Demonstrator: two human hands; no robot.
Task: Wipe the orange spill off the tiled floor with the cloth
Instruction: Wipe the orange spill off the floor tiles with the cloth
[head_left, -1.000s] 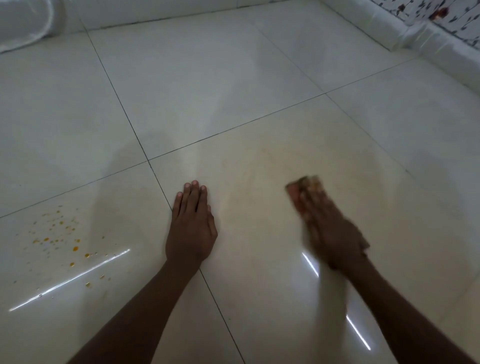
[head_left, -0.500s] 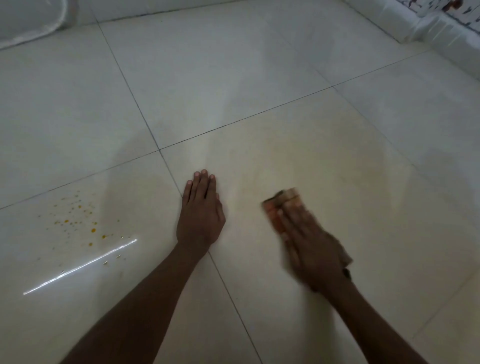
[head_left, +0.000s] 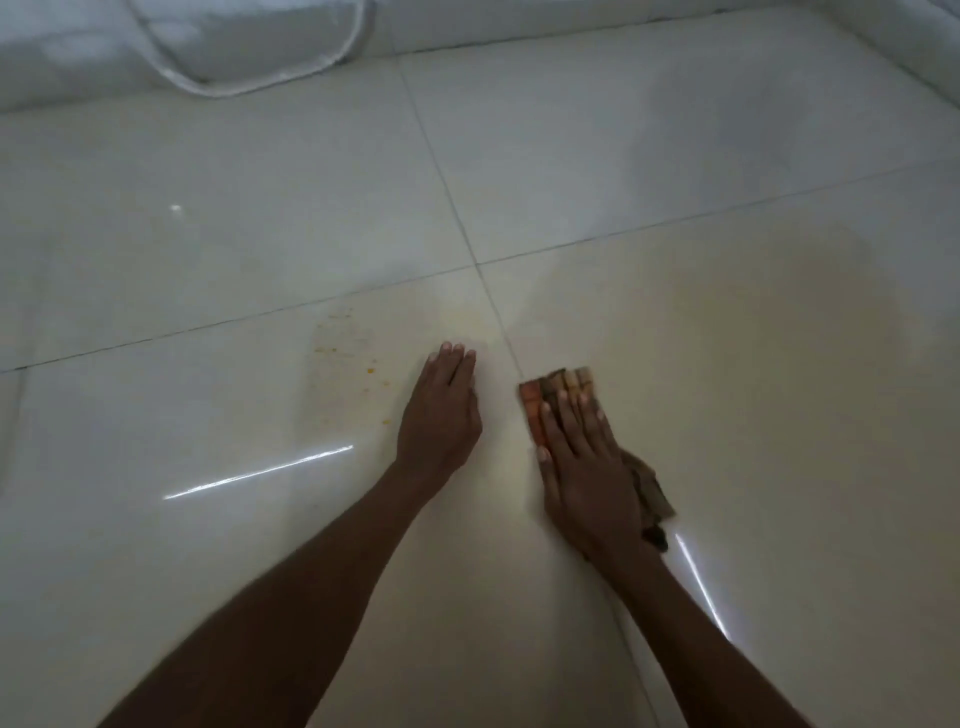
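The tiled floor (head_left: 675, 338) is big, pale and shiny, with thin dark lines between the tiles. The orange spill (head_left: 353, 374) is a patch of small dots and a faint smear, just left of the left hand (head_left: 441, 410). That hand lies flat on the floor, fingers together, holding nothing. Just right of it, the right hand (head_left: 582, 467) presses flat on the cloth (head_left: 550, 389), fingers a little spread. The cloth is striped orange and brown. Something white (head_left: 249, 41) lies far away at the top left.
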